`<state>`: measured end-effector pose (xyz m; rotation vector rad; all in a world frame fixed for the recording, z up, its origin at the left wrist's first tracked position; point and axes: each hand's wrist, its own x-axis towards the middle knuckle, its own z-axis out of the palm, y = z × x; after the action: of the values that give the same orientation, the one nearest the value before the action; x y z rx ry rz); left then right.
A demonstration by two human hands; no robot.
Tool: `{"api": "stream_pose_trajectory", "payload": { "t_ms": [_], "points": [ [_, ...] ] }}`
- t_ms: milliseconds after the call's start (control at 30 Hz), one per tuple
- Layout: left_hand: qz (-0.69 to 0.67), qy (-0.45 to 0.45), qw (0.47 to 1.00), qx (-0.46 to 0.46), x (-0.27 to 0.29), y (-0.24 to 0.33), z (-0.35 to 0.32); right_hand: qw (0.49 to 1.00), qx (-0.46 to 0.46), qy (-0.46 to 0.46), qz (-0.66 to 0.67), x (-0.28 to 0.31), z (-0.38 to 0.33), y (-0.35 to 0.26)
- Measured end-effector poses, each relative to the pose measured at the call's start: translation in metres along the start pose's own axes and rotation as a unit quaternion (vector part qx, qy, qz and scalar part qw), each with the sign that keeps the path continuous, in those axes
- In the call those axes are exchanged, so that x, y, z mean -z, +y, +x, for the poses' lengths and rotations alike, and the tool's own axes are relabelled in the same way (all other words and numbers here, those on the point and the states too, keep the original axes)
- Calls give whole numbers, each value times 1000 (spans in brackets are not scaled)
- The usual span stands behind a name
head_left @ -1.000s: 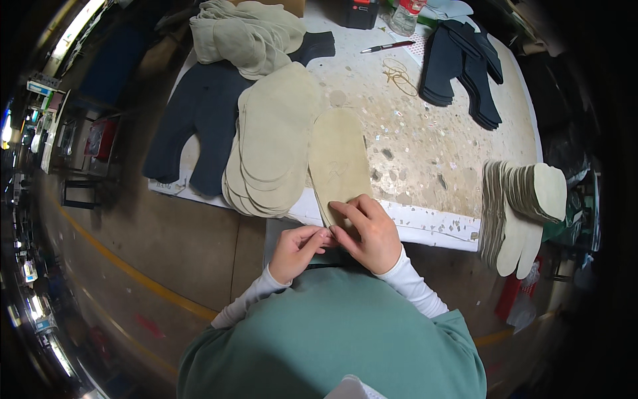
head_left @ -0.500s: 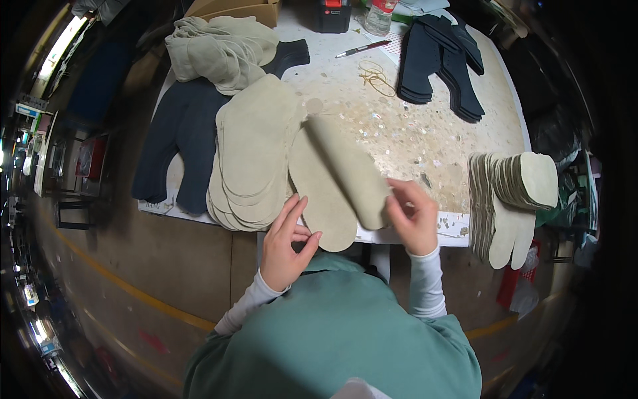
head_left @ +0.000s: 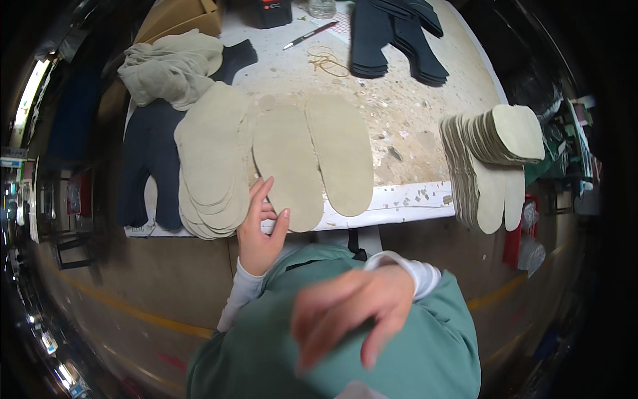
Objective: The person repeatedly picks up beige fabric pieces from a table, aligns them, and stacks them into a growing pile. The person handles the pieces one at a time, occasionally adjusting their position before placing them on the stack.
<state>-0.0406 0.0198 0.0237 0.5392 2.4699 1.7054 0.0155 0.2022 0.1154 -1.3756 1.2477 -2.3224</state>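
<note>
Two beige, sole-shaped fabric pieces lie flat side by side at the table's near edge: a left piece point(head_left: 289, 169) and a right piece point(head_left: 343, 156). My left hand point(head_left: 260, 233) is at the lower left edge of the left piece, fingers stretched out and holding nothing. To its left sits a fanned stack of the same beige pieces point(head_left: 216, 149). My right hand point(head_left: 359, 302), blurred, is above my lap, away from the table. Its fingers are apart and nothing shows in them.
Crumpled beige pieces point(head_left: 174, 66) and dark blue cut pieces point(head_left: 147, 153) lie at left. At the back are a cardboard box point(head_left: 183, 23), a pen point(head_left: 310, 35), rubber bands point(head_left: 325, 63) and more dark pieces point(head_left: 399, 40). Beige stacks point(head_left: 488, 159) overhang the right edge.
The right beige piece was rolled up under my right hand and now lies flat. My right hand has let go and drawn back over my lap. The view has shifted.
</note>
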Motion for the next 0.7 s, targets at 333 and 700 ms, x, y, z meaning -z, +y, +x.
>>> {"api": "stream_pose_trajectory", "payload": {
  "t_ms": [333,700],
  "points": [
    [-279,-47,953,108,11,0,-25,993,49,-5,109,-1,22,11],
    [-277,-74,948,141,12,0,-25,988,137,33,65,-23,31,21]
  ]
}}
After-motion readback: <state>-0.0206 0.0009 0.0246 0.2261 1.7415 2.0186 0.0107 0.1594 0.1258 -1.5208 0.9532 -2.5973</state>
